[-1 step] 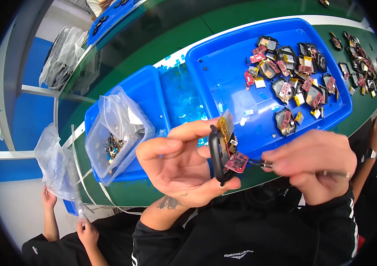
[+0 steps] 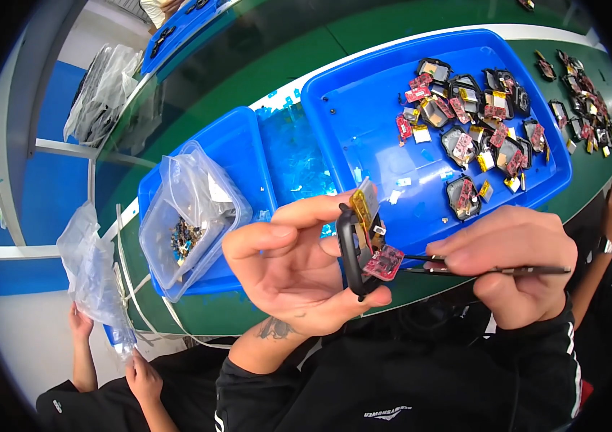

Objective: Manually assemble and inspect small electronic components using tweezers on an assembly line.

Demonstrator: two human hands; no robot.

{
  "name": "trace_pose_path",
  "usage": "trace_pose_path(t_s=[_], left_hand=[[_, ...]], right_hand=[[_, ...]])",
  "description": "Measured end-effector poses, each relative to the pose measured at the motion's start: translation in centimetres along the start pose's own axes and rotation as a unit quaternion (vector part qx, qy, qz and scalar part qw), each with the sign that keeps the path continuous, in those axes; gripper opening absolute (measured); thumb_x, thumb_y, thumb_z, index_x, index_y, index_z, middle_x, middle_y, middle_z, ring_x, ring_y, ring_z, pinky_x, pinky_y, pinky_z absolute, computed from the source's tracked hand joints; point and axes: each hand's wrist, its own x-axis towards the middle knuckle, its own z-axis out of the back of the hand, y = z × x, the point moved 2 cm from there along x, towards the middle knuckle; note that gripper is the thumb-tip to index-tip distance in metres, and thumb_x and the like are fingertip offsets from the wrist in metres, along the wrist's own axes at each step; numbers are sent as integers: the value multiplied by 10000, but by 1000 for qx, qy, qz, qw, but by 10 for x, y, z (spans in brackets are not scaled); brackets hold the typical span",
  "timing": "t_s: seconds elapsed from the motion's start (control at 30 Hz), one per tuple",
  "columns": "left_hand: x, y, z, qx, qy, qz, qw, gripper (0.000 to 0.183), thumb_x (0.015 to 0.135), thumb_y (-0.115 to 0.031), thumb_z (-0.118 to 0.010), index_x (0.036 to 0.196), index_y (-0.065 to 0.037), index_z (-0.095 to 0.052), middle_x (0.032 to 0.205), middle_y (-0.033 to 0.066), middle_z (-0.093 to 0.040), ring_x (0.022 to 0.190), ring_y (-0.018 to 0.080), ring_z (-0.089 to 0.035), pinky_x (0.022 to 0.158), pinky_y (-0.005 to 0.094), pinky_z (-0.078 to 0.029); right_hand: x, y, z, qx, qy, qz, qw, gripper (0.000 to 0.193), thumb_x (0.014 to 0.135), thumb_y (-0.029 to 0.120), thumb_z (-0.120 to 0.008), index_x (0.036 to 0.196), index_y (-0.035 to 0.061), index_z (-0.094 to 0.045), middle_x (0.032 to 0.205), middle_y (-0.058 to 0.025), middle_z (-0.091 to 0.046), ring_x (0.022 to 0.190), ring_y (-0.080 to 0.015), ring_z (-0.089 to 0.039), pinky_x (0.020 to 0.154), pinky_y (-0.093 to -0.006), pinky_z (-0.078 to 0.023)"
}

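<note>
My left hand (image 2: 288, 270) grips a black plastic device casing (image 2: 350, 252) by its edges, between the thumb below and the fingers above. From the casing's open side stick out a silver battery pouch with yellow tape (image 2: 365, 203) and a small red circuit board (image 2: 385, 263). Dark tweezers (image 2: 428, 266) lie pinched in my right hand (image 2: 518, 248), their two prongs slightly apart. The tips reach the right edge of the board; whether they touch it I cannot tell.
Behind my hands, a large blue tray (image 2: 353, 137) holds several opened casings with boards and batteries. Left of it, a clear plastic tub (image 2: 158, 248) of small parts sits in another blue tray (image 2: 244, 144). More parts (image 2: 587, 101) lie at right. Other people's hands (image 2: 144, 378) are at both sides.
The tweezers have swung more level, and their prongs now show spread by the board. My right hand has shifted slightly; my left hand and the casing stay nearly in place.
</note>
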Motion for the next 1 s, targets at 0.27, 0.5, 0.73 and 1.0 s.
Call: trace_pose_path(t_s=[0.27, 0.5, 0.73, 1.0], left_hand=[[0, 0, -3, 22, 11, 18, 1000, 872, 657, -252, -858, 1296, -156, -272, 1253, 153, -506, 1168, 405, -528, 900, 462, -530], [0, 3, -5, -60, 19, -24, 998, 882, 691, 104, -751, 1374, -56, -216, 1249, 275, -421, 1222, 376, -465, 875, 477, -560], [5, 4, -7, -56, 29, -26, 998, 787, 684, 105, -757, 1324, 2, -311, 1256, 249, -430, 1211, 347, -474, 887, 477, -557], [4, 2, -7, -29, 18, -5, 999, 751, 684, 104, -758, 1299, 12, -338, 1269, 237, -418, 1238, 360, -452, 894, 473, -556]], right_hand=[[-27, -4, 5, 89, -77, 38, 992, 203, 831, 94, -648, 944, -74, -637, 886, -239, -679, 736, -257, -693, 683, -323, -569], [-29, -3, 0, 60, -91, 4, 994, 169, 856, 109, -631, 928, -43, -617, 868, -243, -673, 717, -235, -677, 647, -314, -571], [-31, -3, -8, 81, -140, -21, 987, 183, 869, 124, -632, 927, -49, -611, 843, -242, -669, 697, -247, -680, 638, -319, -580], [-30, -6, -12, 95, -122, -13, 988, 185, 883, 130, -623, 939, -46, -606, 856, -248, -661, 718, -251, -687, 648, -327, -588]])
